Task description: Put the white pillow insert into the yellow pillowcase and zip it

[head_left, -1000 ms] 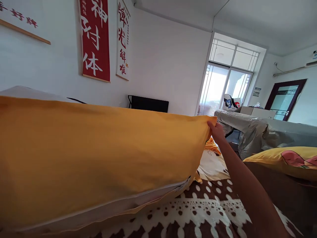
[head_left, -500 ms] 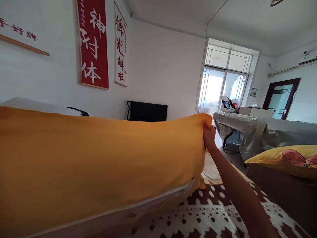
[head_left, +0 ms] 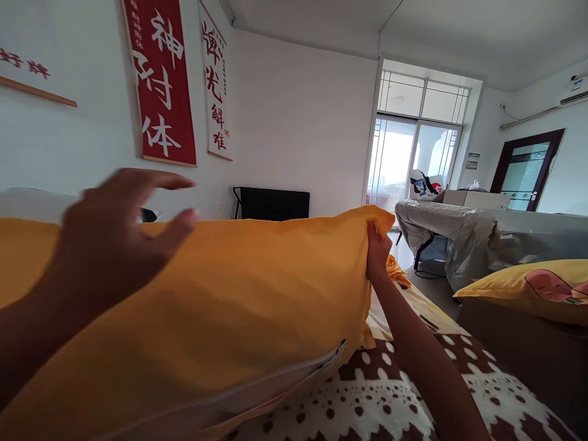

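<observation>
An orange pillow [head_left: 257, 288] stands on its long side across the front of my view. Along its lower edge a gap shows paler fabric inside. My right hand [head_left: 379, 248] is closed around the pillow's upper right corner. In front of the left half hovers my left hand [head_left: 124, 226], thumb and fingers apart with nothing between them, slightly blurred. Beneath the pillow lies a brown and white patterned blanket [head_left: 367, 392].
On the right, a yellow pillow [head_left: 514, 288] with a pink print rests on a brown surface. Behind it stands a plastic-covered table [head_left: 459, 223] carrying a box [head_left: 487, 199] and a bag [head_left: 425, 185]. A black panel [head_left: 275, 204] is by the far wall.
My left hand has come into view at the left, open. The right hand still grips the corner, which has shifted slightly left. Orange cloth beyond it now shows more.
</observation>
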Available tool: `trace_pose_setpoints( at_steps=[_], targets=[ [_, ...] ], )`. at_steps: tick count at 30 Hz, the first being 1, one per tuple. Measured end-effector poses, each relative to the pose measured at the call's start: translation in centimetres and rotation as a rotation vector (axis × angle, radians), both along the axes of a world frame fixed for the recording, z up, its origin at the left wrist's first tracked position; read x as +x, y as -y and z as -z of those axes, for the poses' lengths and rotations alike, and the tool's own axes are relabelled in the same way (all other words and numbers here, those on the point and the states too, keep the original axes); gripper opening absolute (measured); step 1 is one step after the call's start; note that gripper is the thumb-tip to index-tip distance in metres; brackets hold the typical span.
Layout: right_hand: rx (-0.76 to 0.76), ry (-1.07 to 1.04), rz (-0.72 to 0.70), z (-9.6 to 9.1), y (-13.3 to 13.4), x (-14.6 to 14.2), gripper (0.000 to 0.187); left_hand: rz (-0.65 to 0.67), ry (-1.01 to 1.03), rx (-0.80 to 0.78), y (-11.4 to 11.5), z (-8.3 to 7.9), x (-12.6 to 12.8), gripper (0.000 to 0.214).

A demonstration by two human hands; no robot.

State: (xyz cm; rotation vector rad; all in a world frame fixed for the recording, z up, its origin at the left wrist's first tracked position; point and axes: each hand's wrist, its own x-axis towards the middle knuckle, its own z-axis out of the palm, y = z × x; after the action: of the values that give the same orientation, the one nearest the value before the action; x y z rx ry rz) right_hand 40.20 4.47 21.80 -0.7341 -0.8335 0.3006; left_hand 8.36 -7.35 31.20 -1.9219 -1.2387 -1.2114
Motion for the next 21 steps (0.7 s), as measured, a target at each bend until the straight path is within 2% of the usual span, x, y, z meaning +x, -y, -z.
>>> trace_pose_setpoints(
  at_steps=[2,4,6,9,11,13,17,21],
  targets=[
    [-0.023,-0.047,-0.006,0.3,0.4,0.3,0.043,0.055,-0.161,0.059,-0.7,0.2,5.4,0.032],
    [-0.036,-0.085,-0.031,0.8,0.8,0.9,0.043,0.128,-0.367,0.022,-1.8,0.6,11.7,0.042],
    [-0.036,-0.12,-0.069,1.5,1.1,1.7,0.043,0.143,-0.407,-0.012,-3.2,1.0,17.4,0.05],
    [-0.042,-0.183,-0.128,2.8,1.5,3.3,0.042,0.191,-0.426,-0.227,-5.1,1.8,23.1,0.047],
    [-0.055,-0.217,-0.166,3.8,1.9,4.4,0.041,0.227,-0.461,-0.38,-5.9,2.6,25.1,0.039],
    [-0.062,-0.232,-0.207,4.9,2.3,5.3,0.041,0.251,-0.499,-0.448,-6.2,3.3,26.2,0.033],
    [-0.071,-0.202,-0.339,7.9,2.5,6.1,0.041,0.262,-0.54,-0.458,-6.4,4.2,28.0,0.026],
    [-0.05,-0.113,-0.475,10.9,1.3,5.9,0.035,0.192,-0.53,-0.432,-7.6,4.1,29.6,0.031]
  ],
)
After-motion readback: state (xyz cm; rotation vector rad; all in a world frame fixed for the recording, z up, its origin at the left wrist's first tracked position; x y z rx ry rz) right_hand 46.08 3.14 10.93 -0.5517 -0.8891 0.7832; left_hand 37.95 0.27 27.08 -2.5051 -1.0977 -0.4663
